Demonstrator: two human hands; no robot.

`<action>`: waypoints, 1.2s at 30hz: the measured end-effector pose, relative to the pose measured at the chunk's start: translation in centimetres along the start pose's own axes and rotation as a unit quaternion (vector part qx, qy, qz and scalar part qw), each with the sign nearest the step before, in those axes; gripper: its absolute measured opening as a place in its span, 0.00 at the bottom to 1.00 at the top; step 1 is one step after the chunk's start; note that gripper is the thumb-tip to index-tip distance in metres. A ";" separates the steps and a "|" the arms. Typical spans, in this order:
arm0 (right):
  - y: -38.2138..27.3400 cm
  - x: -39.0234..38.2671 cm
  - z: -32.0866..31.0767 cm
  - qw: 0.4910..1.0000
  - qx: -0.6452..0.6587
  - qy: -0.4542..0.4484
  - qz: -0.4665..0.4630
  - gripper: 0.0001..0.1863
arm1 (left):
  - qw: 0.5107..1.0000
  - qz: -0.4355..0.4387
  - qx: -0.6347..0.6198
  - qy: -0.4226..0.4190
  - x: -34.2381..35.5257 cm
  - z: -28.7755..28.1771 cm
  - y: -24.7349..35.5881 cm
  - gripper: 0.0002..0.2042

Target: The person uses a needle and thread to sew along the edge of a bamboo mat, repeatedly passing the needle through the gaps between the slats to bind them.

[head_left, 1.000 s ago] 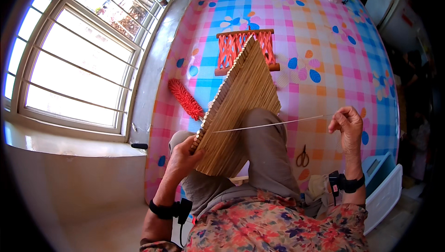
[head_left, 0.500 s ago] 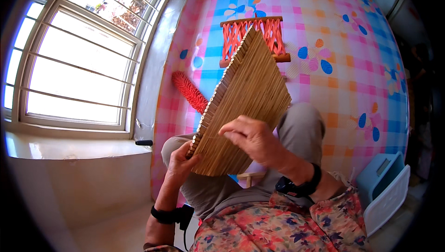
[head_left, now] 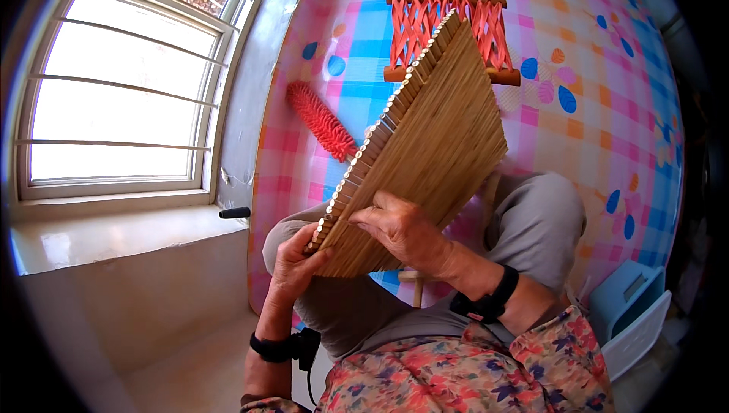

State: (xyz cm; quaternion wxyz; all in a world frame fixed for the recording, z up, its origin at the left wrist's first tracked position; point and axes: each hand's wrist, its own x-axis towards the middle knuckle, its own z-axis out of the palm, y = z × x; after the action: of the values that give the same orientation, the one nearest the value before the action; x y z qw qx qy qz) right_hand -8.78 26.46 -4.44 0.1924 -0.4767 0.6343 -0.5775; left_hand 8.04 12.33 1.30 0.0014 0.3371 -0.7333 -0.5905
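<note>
A stiff panel of thin brown sticks (head_left: 437, 147) stands tilted over my lap, a row of pale round stick ends running along its left edge. My left hand (head_left: 296, 265) is closed on the panel's near left corner, with the thumb on its face. Over the lower part of that face is my right hand (head_left: 402, 234), its fingers pinched together near the edge row. Whatever lies between those fingertips is too small to make out. The panel's far tip overlaps a frame of crossed red straps (head_left: 410, 33) between wooden bars.
A red fluffy duster (head_left: 320, 120) lies left of the panel on a checked, flower-printed floor sheet (head_left: 585, 109). A barred window (head_left: 125, 86) and sill are at left, with a black handle (head_left: 235, 213) by the sill. At lower right are a blue bin (head_left: 623, 291) and white lid (head_left: 642, 341).
My pinched right hand has come closer to the panel's left edge. My right knee has swung outward to the right. The whole view has shifted slightly; my left hand keeps its hold.
</note>
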 end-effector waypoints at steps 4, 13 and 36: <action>0.1 -0.1 0.0 1.000 -0.004 0.004 -0.024 0.09 | 1.000 -0.009 0.017 0.002 0.2 -0.1 0.2 0.18; -0.6 -0.2 -0.4 0.999 -0.036 -0.037 0.002 0.11 | 1.000 0.013 -0.003 0.008 0.3 0.3 -0.1 0.17; -1.7 -0.3 -1.3 0.998 0.012 -0.054 0.003 0.12 | 0.998 0.041 0.052 0.018 -0.6 1.5 0.9 0.18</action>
State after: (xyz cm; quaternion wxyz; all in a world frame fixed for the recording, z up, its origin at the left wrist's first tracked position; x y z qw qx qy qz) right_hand -9.04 27.66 -2.61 0.2340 -0.5026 0.6176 -0.5578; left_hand 7.52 13.98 1.85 0.0215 0.3165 -0.7760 -0.5452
